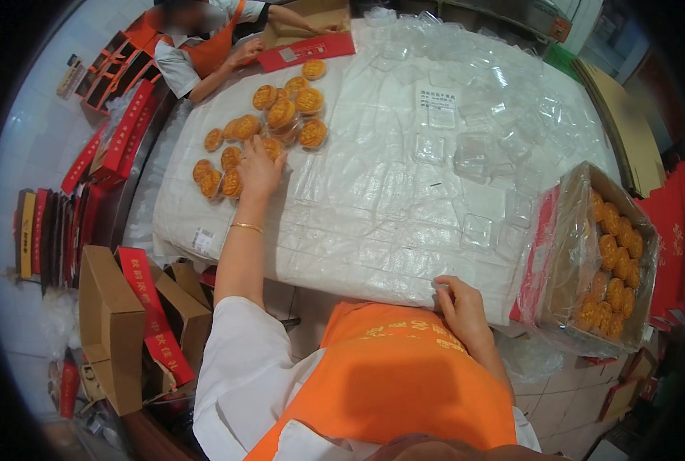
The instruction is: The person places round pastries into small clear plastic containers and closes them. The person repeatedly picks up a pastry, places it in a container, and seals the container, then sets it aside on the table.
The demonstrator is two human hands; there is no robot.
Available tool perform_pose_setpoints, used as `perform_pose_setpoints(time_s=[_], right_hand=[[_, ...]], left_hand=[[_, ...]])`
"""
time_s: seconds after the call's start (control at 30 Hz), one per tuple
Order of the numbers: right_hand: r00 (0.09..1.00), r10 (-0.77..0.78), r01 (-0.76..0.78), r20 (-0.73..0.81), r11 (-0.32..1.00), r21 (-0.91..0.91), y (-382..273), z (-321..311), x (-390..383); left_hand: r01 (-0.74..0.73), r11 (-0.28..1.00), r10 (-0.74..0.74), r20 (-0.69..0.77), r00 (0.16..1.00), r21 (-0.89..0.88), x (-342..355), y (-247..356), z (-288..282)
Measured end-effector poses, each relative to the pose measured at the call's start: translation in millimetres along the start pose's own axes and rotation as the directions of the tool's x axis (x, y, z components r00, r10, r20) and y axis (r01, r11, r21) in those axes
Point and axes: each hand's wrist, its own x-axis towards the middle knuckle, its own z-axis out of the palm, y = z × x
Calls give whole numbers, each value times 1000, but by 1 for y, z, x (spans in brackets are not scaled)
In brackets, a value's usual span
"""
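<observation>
My left hand [261, 170], with a thin bracelet on its wrist, reaches into a loose cluster of golden mooncakes [281, 114] on the left part of the white-covered table [358, 207]. Its thumb and fingers are around one mooncake [271, 146] at the near side of the cluster. Several of the mooncakes sit in clear plastic cups. At the table's near edge rests my right hand [463, 309], its fingers loosely bent and apart, with nothing visible in them.
Clear plastic trays [473, 154] spread over the table's right side. An open carton of mooncakes [611, 261] stands at the right edge. Cartons [112, 330] stand lower left. Across the table, a co-worker in an orange apron [210, 54] handles a red-sided box [308, 52].
</observation>
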Motion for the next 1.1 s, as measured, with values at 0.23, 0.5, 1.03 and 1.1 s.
perform_pose_setpoints(time_s=[0.23, 0.5, 1.03, 1.1], right_hand=[[999, 17, -17, 31, 1000, 15, -5, -1, -1], [1000, 16, -16, 8, 1000, -4, 0, -1, -7], [1000, -9, 10, 24, 999, -39, 7, 0, -16], [999, -39, 39, -9, 997, -72, 0, -6, -21]], left_hand=[[-6, 959, 41, -119, 992, 282, 11, -2, 8], [42, 964, -25, -69, 997, 264, 6, 15, -15], [-186, 952, 262, -334, 906, 242, 30, -31, 18], [-51, 983, 59, -37, 998, 175, 38, -18, 5]])
